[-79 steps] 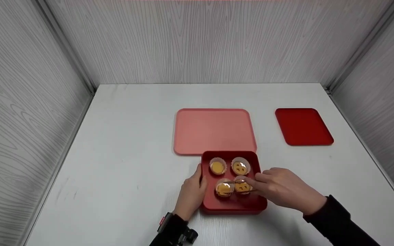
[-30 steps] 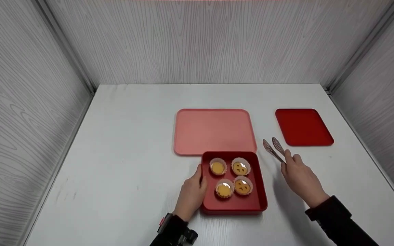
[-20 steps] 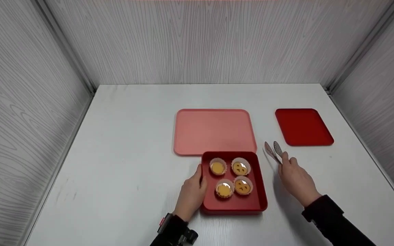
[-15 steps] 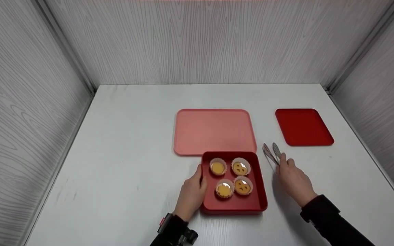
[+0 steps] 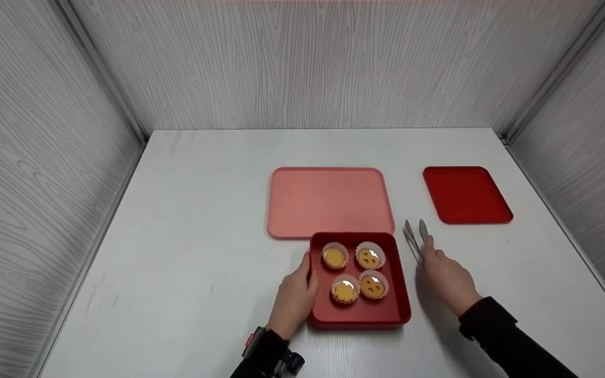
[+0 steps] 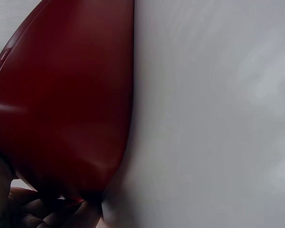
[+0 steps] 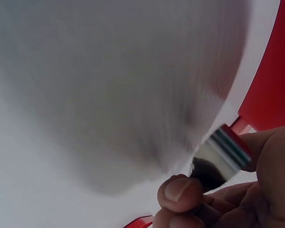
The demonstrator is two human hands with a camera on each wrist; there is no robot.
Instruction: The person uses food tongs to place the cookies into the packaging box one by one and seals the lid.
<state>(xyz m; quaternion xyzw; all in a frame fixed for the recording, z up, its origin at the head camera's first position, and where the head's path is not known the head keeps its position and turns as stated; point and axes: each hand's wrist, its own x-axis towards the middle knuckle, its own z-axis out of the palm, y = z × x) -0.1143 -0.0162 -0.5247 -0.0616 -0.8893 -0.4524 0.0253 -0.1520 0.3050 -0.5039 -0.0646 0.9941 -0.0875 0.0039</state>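
Observation:
My left hand (image 5: 293, 296) grips the left wall of a deep red rectangular box (image 5: 360, 313); in the left wrist view, fingers (image 6: 88, 214) bend at the bottom of its side wall. Several small yellow pastries in white paper cups lie inside, including a smooth one (image 5: 334, 258) and one with cut-out marks (image 5: 372, 286). Right of the box, my right hand (image 5: 448, 279) holds metal tongs (image 5: 411, 239), their perforated tips apart and pointing away from me, with nothing between them. The right wrist view shows the tongs' bent metal end (image 7: 223, 154) between thumb and fingers.
A pink tray (image 5: 329, 202) lies flat just behind the box. A smaller red tray (image 5: 467, 195) is at the back right. Wood-grain panels (image 5: 302, 63) enclose the white table (image 5: 192, 252) at the back and sides.
My right hand has brought the tongs out of the box to its right side, then lowered and shifted them slightly left. The left hand, box and pastries have stayed put.

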